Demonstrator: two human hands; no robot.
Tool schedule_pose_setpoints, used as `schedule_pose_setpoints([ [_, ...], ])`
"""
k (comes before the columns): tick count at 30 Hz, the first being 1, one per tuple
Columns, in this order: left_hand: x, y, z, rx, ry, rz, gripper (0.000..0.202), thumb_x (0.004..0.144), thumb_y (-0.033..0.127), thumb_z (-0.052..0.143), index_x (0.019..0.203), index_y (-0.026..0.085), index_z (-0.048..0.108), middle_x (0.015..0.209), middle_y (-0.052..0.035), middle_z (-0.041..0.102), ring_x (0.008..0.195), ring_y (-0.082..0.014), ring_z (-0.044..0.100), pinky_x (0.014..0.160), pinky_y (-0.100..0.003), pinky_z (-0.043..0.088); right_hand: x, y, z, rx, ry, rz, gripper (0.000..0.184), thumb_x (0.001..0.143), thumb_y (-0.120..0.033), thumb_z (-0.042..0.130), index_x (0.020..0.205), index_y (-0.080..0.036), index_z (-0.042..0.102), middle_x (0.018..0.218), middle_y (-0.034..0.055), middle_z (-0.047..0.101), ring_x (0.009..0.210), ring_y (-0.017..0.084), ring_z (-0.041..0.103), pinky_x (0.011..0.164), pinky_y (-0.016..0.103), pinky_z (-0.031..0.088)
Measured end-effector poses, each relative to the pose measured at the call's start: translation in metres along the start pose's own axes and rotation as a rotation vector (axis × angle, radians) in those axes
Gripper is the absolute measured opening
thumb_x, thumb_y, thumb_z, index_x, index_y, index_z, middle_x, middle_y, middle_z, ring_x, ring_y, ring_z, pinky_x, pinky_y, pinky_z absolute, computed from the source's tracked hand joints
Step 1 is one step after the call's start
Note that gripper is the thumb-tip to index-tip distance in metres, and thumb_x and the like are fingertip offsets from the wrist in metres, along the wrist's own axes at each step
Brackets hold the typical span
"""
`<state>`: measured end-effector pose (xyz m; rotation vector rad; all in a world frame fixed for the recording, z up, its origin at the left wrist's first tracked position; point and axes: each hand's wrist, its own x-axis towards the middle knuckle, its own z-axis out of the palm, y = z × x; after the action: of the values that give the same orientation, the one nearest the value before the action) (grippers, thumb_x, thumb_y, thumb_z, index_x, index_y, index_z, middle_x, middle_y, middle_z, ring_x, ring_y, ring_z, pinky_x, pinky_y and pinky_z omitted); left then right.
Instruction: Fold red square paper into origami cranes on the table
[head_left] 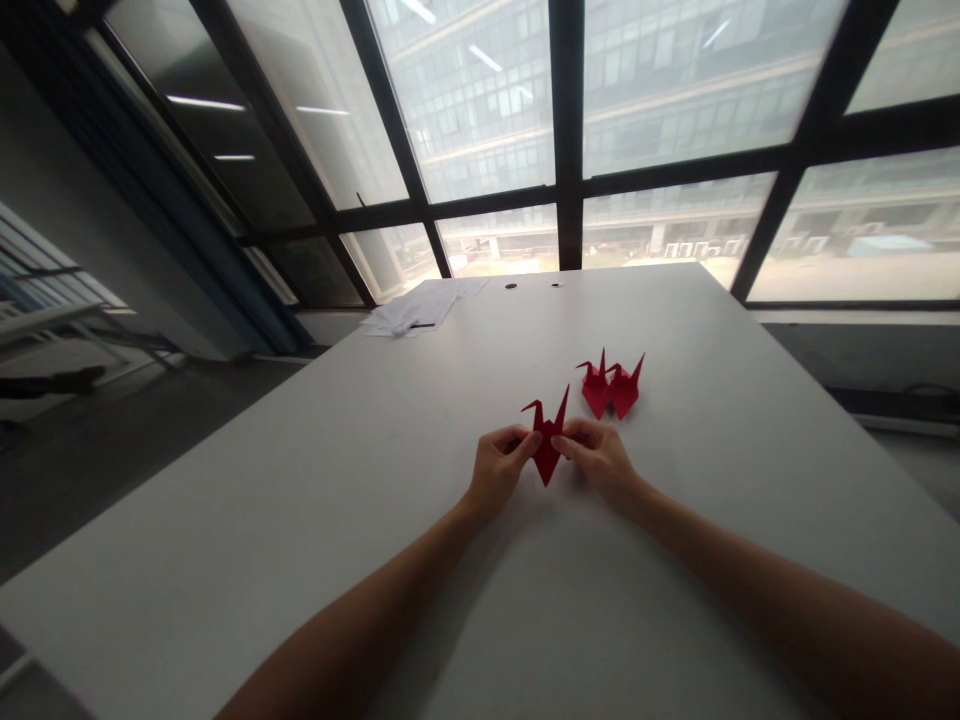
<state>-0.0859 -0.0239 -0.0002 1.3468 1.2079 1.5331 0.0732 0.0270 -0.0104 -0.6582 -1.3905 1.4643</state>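
Note:
A red origami crane (547, 462) is held between both hands above the white table (360, 480), its neck and tail pointing up and its folded wing tip pointing down. My left hand (501, 462) pinches its left side between thumb and fingers. On the other side, my right hand (598, 455) grips it the same way, the thumb pressed on the front. Just beyond my right hand, two more red paper cranes, one on the left (596, 392) and one on the right (623, 390), sit side by side on the tabletop.
Loose white papers (424, 302) with a dark pen (423, 325) lie at the table's far left corner. Two small round holes, one of them dark (511, 286), are near the far edge. Large framed windows (568, 130) stand behind the table, and a dark blue curtain (187, 220) hangs at left.

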Motion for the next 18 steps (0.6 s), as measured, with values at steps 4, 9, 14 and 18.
schedule_pose_setpoints([
  [4,0.0005,-0.0005,-0.0001,0.025,0.005,-0.033,0.026,0.081,0.039,0.075,0.078,0.013,0.075,0.073,-0.0043,0.071,0.066,-0.0144,0.061,0.063,-0.025,0.046,-0.0003,0.0002,-0.0007,0.0,0.012,0.007,0.023,0.072,-0.037,0.077,0.067,-0.018,0.065,0.062,-0.0024,0.059,0.059,0.012,0.049,0.056,0.025,0.038],
  [9,0.0013,-0.0004,0.0012,0.037,0.02,-0.035,0.027,0.08,0.04,0.075,0.079,0.013,0.075,0.074,-0.0048,0.072,0.066,-0.0151,0.062,0.063,-0.025,0.048,-0.0005,0.0005,-0.0012,-0.076,0.027,-0.001,0.022,0.074,-0.038,0.075,0.071,-0.017,0.068,0.065,-0.0006,0.063,0.059,0.013,0.052,0.056,0.026,0.039],
  [14,0.0016,-0.0018,0.0013,0.003,0.007,-0.052,0.025,0.077,0.038,0.078,0.081,0.013,0.075,0.076,-0.005,0.073,0.067,-0.0154,0.064,0.065,-0.026,0.05,-0.0007,-0.0001,-0.0007,-0.09,0.004,-0.007,0.023,0.073,-0.039,0.075,0.072,-0.016,0.068,0.068,0.001,0.065,0.062,0.014,0.056,0.057,0.026,0.042],
  [18,0.0008,-0.0048,0.0012,-0.062,-0.025,-0.069,0.026,0.075,0.036,0.081,0.084,0.013,0.074,0.082,-0.0071,0.074,0.072,-0.0174,0.067,0.069,-0.028,0.052,0.0002,0.0021,-0.0016,-0.092,-0.015,-0.02,0.023,0.074,-0.039,0.076,0.073,-0.017,0.069,0.068,0.0012,0.066,0.063,0.015,0.057,0.057,0.026,0.042],
])
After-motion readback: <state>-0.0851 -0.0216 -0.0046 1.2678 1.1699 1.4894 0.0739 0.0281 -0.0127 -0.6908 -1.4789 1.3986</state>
